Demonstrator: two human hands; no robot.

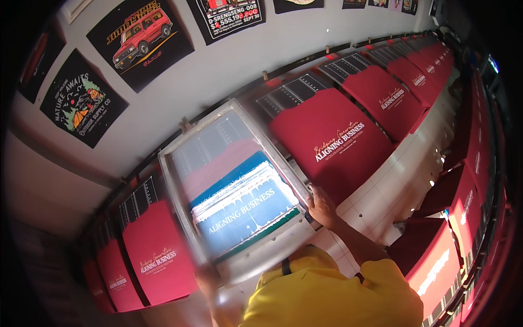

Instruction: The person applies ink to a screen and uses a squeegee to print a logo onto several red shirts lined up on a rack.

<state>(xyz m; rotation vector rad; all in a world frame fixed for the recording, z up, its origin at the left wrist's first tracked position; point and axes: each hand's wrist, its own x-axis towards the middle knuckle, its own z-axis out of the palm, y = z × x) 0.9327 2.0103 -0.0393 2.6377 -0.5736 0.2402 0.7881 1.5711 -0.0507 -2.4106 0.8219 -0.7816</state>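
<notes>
My feed shows a white wall (226, 65) from ten to twelve o'clock, a long counter of black boards (297, 92) slanting beneath it from eight to two, and tiled floor (376, 193) toward four.

Counting left to right, I get four larger black printed cloths (140, 44) on the wall, the first cut by the dark rim, then smaller ones; three red shirts (158, 259) on boards at eight o'clock; one screen frame (267, 248) at centre, above a shirt that shows pinkish through the mesh, with white ink (234, 191) streaked across its blue stencil; at least four red shirts receding toward two; and at least two more in another row at four.

My left hand (207, 280), at seven o'clock, meets the frame's lower left corner; it is blurred, so I cannot tell whether its fingers are closed. My right hand (322, 208), at four, grips the right rail, forearm running back to a yellow sleeve (384, 272).
</notes>
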